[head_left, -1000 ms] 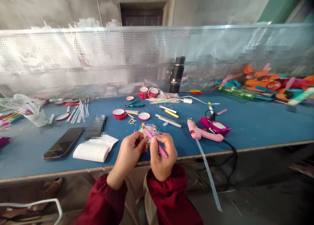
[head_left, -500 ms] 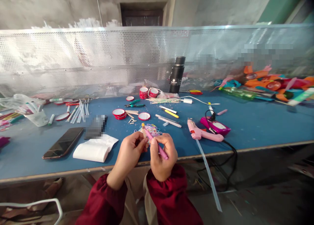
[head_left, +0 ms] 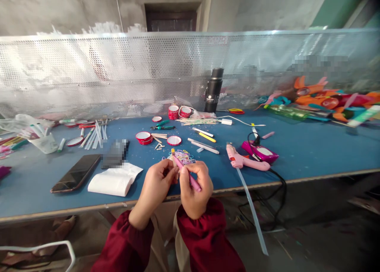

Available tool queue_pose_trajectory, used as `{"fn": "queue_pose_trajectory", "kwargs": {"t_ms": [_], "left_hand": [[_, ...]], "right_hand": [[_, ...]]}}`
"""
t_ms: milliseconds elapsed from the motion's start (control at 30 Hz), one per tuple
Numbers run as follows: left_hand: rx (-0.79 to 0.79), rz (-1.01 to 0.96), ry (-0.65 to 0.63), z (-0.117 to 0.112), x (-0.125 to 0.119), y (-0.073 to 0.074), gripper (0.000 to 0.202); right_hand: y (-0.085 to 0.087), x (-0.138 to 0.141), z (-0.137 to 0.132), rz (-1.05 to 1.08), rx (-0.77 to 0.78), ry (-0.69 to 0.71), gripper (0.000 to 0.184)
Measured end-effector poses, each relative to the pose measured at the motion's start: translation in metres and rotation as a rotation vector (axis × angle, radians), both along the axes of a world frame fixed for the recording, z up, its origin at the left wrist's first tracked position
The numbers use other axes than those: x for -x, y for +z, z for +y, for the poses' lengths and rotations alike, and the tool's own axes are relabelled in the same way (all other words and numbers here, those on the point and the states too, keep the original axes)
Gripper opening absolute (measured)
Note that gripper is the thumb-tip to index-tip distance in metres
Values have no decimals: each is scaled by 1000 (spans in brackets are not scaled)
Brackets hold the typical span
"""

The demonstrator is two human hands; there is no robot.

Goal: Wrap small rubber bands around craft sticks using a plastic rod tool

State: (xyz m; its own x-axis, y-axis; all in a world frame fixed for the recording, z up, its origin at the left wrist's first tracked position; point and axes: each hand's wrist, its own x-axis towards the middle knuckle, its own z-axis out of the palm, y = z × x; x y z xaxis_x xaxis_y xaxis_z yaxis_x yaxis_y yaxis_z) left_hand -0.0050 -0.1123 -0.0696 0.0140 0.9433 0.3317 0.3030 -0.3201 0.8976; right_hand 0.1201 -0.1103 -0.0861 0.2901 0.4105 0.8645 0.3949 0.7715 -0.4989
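Observation:
Pinched between the thumb and fingers of my left hand [head_left: 157, 181] is a small pale craft stick [head_left: 173, 156], upright, with a yellow-orange tip. My right hand [head_left: 198, 193] grips a pink marker pen [head_left: 179, 162] like a pencil, slanting up to the left. Its tip is at the stick's upper part, just below the yellow end; whether it touches I cannot tell. The stick's lower part is hidden by my fingers. Behind both hands a heap of thin coloured rubber bands [head_left: 185, 156] lies on the blue table [head_left: 160, 155].
Right of my hands rests a pink glue gun [head_left: 237, 158], its glue stick overhanging the table edge. Left are white tissue [head_left: 109, 185] and a phone [head_left: 76, 173]. Farther back are red-rimmed round lids [head_left: 173, 140], pens [head_left: 204, 146], pliers [head_left: 163, 127] and a black flask [head_left: 213, 92].
My right hand and the pink marker have shifted slightly left along the craft stick. My left hand has barely moved and keeps its hold on the stick.

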Motion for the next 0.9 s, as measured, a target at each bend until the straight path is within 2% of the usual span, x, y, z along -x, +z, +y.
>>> {"fn": "queue_pose_trajectory", "kwargs": {"t_ms": [100,300,533,733,900], "left_hand": [[15,2,-1,1,0,-1,31],[5,-16,-8,-2,-1,2,25],[14,15,11,0,0,0,28],[6,15,-2,1,1,-1,26],[5,24,2,1,1,-2,28]], "right_hand": [[-1,0,0,36,18,-22,10],[-1,1,1,15,-60,26,9],[-1,0,1,38,20,1,9],[0,1,0,18,-50,1,9],[-1,1,1,31,17,-10,11]]}}
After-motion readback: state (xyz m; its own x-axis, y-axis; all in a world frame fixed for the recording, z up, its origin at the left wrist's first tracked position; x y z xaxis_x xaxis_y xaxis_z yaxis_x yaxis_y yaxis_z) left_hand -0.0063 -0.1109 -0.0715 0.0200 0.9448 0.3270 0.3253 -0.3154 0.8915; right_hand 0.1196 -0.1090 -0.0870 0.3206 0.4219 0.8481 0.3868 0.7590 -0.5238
